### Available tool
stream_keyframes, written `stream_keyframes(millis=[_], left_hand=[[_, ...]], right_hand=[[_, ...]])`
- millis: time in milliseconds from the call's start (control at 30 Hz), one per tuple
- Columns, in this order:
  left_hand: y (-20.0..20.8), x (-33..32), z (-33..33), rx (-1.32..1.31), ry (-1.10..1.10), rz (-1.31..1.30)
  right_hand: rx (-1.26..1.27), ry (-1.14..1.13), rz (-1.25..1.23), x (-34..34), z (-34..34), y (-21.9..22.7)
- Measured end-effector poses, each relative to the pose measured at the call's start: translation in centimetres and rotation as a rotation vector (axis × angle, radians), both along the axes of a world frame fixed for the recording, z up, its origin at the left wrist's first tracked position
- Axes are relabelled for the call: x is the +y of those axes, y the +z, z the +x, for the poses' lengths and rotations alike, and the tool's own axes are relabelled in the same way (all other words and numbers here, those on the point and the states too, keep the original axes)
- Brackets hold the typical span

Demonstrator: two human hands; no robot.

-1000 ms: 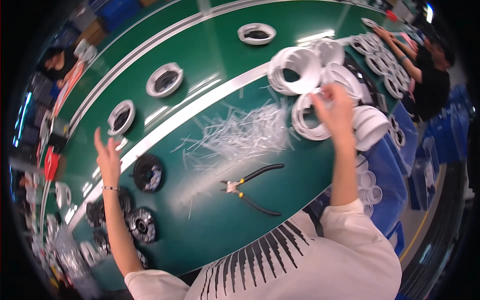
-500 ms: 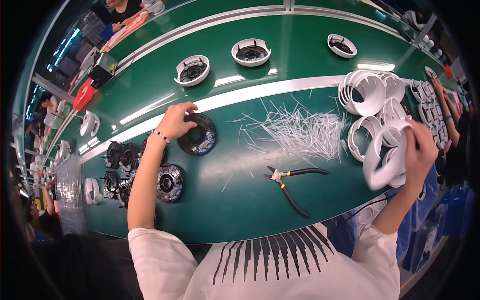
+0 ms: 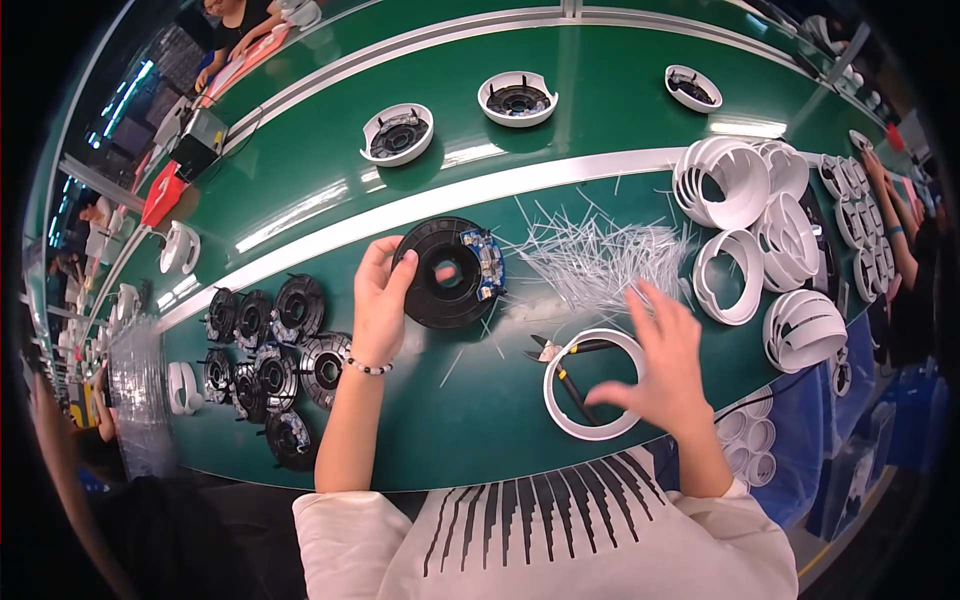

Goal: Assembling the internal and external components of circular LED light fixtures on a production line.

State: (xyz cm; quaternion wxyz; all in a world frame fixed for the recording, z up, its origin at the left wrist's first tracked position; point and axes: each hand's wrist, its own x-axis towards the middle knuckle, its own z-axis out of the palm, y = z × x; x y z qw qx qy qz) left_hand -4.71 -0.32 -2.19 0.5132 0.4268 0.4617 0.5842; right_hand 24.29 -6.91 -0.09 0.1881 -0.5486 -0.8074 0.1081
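Note:
My left hand (image 3: 380,305) grips the left edge of a black disc (image 3: 428,297), raised and tilted, with a hole in its middle. A blue circuit board (image 3: 487,265) is mounted along its right side. Below and to the right, a white plastic ring (image 3: 592,431) sits over a pair of cutting pliers (image 3: 549,350) with black handles. My right hand (image 3: 662,365) is over the ring's right side, fingers spread; whether the thumb touches the rim I cannot tell.
White cable ties (image 3: 600,262) lie heaped mid-table. White rings (image 3: 728,278) are stacked at right, and several black discs (image 3: 301,305) stand at left. Beyond the pale strip, white housings (image 3: 398,137) with black insides sit on green. Other people work around.
My left hand has lifted the black disc off the table and moved it right. My right hand has brought a white ring from the right stack to the pliers and let go.

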Motion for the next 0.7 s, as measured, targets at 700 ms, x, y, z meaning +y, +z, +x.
stream_keyframes(millis=[700], left_hand=[[-1.6,-2.9,6.8,-0.920,-0.550,-0.311]], right_hand=[[0.599,0.147,0.134,3.9,-6.7,-0.3]])
